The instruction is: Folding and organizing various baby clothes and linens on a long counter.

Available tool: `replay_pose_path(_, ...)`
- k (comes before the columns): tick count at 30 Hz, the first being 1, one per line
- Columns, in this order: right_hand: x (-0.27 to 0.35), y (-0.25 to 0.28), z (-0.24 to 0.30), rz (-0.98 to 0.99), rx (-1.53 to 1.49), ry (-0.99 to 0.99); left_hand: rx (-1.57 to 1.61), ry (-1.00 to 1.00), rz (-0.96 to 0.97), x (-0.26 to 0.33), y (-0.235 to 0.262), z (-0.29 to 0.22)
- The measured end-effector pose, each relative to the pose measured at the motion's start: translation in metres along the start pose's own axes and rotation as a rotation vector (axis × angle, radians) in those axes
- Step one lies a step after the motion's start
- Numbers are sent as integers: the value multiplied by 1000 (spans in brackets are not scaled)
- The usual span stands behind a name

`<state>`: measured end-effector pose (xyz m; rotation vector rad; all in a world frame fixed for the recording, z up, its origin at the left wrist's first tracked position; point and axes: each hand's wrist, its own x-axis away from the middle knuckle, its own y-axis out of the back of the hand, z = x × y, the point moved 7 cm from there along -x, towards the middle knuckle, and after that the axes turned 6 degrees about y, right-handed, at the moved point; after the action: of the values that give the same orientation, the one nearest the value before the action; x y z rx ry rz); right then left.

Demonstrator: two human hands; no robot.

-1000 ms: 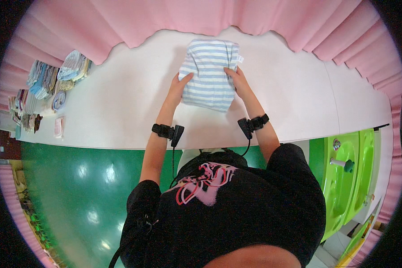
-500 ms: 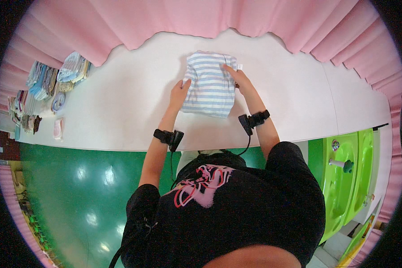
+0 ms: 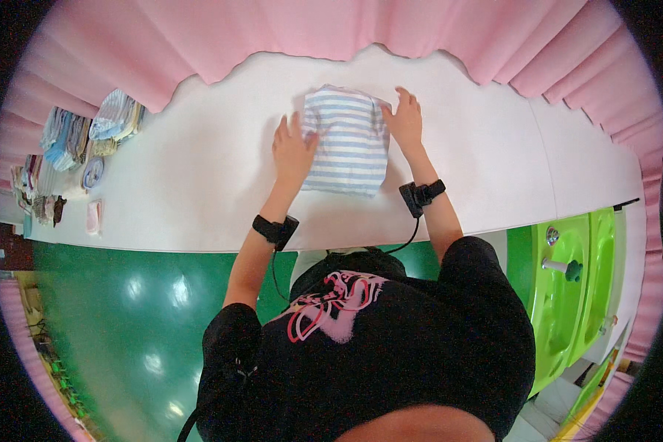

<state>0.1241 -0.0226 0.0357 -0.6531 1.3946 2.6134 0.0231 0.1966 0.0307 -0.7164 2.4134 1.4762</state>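
Note:
A folded garment with light blue and white stripes [image 3: 348, 144] lies on the white table [image 3: 199, 169] in front of me. At its left edge is my left hand [image 3: 293, 149], fingers spread, the thumb over the cloth's border. My right hand [image 3: 405, 121] is by the upper right edge, its fingers apart and pointing away from me, thumb tip at the cloth. Neither hand grips the fabric. The garment's exact kind cannot be made out from its folded shape.
Stacks of folded clothes [image 3: 70, 136] stand at the table's far left, with a blue-and-white round item [image 3: 93, 172] and a small pink cloth [image 3: 94, 217] beside them. Pink curtains [image 3: 287, 26] hang along the back. A bright green sink [image 3: 560, 309] with a tap is at right.
Both hands have let go of the striped garment's sides and spread their fingers. The right hand has shifted slightly outward; the garment lies nearly in the same place.

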Motion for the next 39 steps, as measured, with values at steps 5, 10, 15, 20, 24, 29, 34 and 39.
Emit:
replay_pose_path(5,-35,-12,78,-123,-48,567,-95,-338,108,29,-25,-62)
replay_pose_path(10,-60,-77,83,591,-214,468,-106,-363,114,38,-26,-65)
replay_pose_path(15,-66,-98,19,384,-28,292,-153,-355,191,41,-31,-65)
replay_pose_path(20,-60,-56,53,305,-402,278,-94,-315,126,14,-36,-44)
replay_pose_path(24,-38,-89,42,460,-262,580,-114,-342,268,-32,-61,-30)
replay_pose_path(29,-19,-109,21,574,-136,289,-43,-208,562,-41,-96,-12)
replay_pose_path(34,-30,-112,1,516,-72,226,15,-156,587,-46,-102,-19)
replay_pose_path(39,-29,-105,13,709,-85,18,59,-75,464,-41,-85,-3)
